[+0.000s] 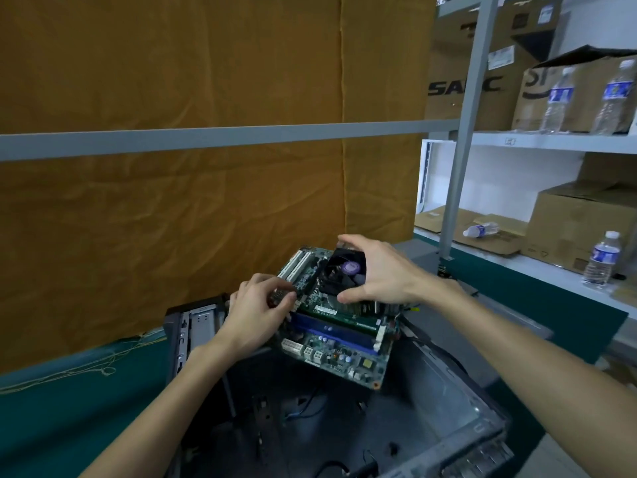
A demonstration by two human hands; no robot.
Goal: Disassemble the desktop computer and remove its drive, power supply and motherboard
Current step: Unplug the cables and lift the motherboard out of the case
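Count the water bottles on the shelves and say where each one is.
4: two upright bottles on the upper shelf, one lying down and one upright on the lower shelf. Boxes may hide others.

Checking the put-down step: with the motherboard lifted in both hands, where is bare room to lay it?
The green table top left of the case is bare apart from loose threads near the brown cloth. The case floor holds cables. The right-hand shelves are crowded with boxes and bottles.
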